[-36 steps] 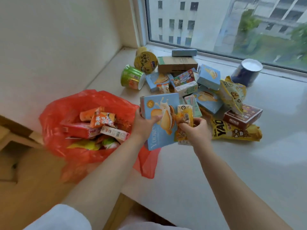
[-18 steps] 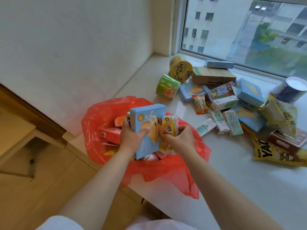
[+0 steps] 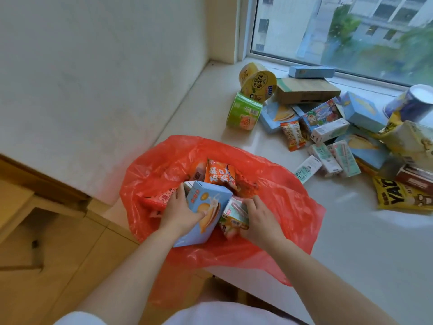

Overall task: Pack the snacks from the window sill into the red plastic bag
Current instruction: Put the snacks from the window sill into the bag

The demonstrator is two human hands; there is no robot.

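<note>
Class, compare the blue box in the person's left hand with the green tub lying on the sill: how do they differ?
The blue box is flat-sided and rectangular; the green tub is round. The left hand grips the blue box over the red bag; the green tub lies untouched on its side on the window sill. Both are printed snack packs.

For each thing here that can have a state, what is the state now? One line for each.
red plastic bag: open, partly filled
blue box: held by left hand, over the bag
small carton: held by right hand, over the bag
green cup: on its side on the sill
yellow cup: tipped over, lid on
</note>
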